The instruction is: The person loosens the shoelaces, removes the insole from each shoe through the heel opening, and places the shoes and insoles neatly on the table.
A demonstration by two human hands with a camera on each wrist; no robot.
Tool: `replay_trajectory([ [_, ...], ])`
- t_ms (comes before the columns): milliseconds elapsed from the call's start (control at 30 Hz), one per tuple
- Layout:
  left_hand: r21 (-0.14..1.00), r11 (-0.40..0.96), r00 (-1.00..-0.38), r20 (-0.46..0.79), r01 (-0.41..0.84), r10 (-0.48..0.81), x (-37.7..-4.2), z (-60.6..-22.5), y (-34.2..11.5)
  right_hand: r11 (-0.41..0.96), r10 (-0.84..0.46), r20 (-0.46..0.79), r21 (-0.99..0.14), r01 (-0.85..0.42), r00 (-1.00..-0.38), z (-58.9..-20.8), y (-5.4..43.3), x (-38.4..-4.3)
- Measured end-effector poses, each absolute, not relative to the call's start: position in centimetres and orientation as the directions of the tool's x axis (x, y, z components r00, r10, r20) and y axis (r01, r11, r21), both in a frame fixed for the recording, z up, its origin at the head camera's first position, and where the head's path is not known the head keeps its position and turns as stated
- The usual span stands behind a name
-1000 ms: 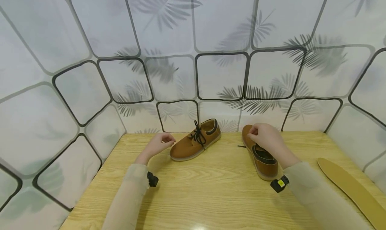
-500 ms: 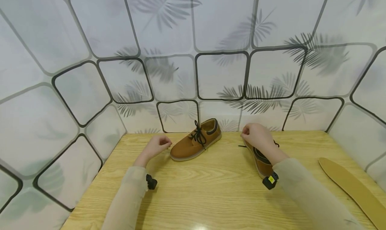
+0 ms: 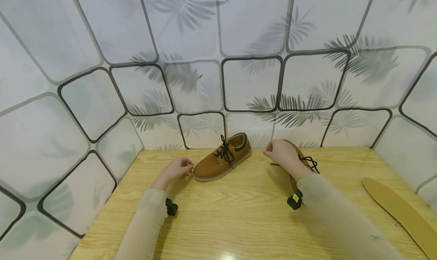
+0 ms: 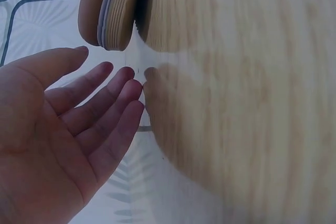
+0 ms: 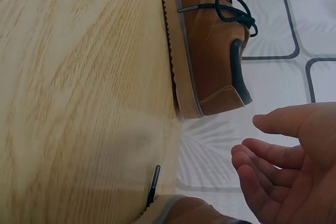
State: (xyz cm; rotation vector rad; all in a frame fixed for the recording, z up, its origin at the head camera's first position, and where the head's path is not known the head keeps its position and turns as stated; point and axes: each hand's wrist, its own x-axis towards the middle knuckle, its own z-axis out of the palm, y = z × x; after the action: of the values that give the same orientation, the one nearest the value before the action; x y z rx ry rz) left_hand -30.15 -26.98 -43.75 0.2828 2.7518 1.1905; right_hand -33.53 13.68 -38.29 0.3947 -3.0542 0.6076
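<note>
A brown leather lace-up shoe (image 3: 209, 168) with black laces stands near the back of the table, toe to the left. My left hand (image 3: 175, 169) is just beyond its toe, fingers relaxed and holding nothing; a small gap to the toe shows in the left wrist view. My right hand (image 3: 284, 154) hovers over a second brown shoe (image 3: 296, 149) and hides much of it. In the right wrist view the fingers of the right hand (image 5: 278, 166) are loosely bent, apart from the first shoe's heel (image 5: 220, 100). The second shoe's lace tip (image 5: 154, 182) lies by the table.
A long tan insole-shaped piece (image 3: 399, 212) lies at the right side of the wooden table (image 3: 218, 222). A patterned cloth wall (image 3: 250, 85) rises right behind the table's back edge and along both sides.
My right hand has moved left off the second shoe's toe toward the first shoe's heel, uncovering the second shoe's laces. My left hand has shifted slightly down and stays by the toe.
</note>
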Motion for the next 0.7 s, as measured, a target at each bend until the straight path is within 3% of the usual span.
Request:
replay_trajectory([
  [300, 0.741, 0.67, -0.981, -0.091, 0.049, 0.172, -30.5, -44.4, -26.8, 0.87, -0.236, 0.027, -0.439, -0.223, -0.971, -39.2, 11.7, -34.8],
  [700, 0.754, 0.655, -0.976, -0.104, 0.05, 0.193, -30.5, -44.4, -25.9, 0.764, -0.231, 0.009, -0.618, -0.187, -0.973, -42.4, 10.3, -35.6],
])
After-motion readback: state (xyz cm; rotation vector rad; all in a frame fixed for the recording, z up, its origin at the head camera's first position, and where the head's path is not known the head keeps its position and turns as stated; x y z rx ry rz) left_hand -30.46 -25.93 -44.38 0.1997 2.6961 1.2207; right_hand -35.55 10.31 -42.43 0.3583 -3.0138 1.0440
